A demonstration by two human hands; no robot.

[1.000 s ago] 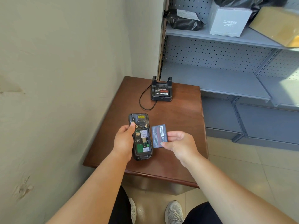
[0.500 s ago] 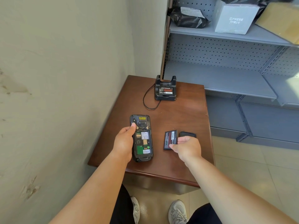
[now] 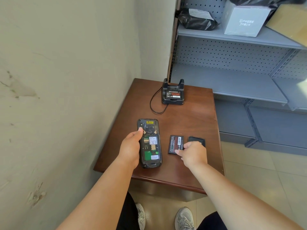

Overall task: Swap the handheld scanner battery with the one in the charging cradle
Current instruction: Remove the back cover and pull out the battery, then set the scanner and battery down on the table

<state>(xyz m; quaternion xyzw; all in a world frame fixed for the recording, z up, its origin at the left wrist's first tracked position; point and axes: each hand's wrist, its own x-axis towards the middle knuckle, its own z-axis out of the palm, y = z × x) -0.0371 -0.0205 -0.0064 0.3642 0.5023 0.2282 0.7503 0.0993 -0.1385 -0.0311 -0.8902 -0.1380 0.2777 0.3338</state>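
My left hand grips the black handheld scanner face down above the brown table. Its back is off and the battery bay stands bare, showing labels and a green board. A dark battery with a red label lies flat on the table just right of the scanner. My right hand pinches its near right corner with thumb and forefinger. At the table's far edge stands the black charging cradle with another battery seated in it.
A black back cover lies on the table behind my right hand, partly hidden. The cradle's cable loops to its left. A wall runs along the table's left side. Grey metal shelving with parcels stands behind and to the right.
My right hand carried the battery away from the scanner, down and to the right, and laid it flat on the table beside the back cover. The left hand has kept the scanner still.
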